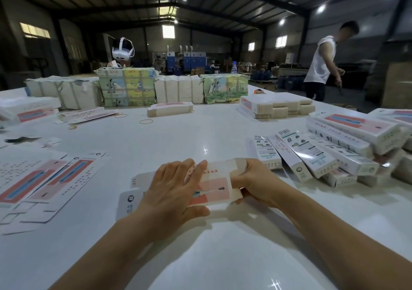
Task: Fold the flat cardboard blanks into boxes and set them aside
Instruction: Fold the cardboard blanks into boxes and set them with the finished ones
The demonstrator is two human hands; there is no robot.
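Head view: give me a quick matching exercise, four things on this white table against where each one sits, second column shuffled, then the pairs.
Things:
1. Pink-and-white cardboard blank being folded
2. Pile of finished white folded boxes
3. Loose flat pink-and-blue printed blanks
4. Yellow rubber band

Places:
A. Near left of the table
B. Between both hands, near centre
C. Far centre, in front of the wrapped bundles
D. Right side of the table

Pairs: 1-B, 2-D, 3-A, 4-C
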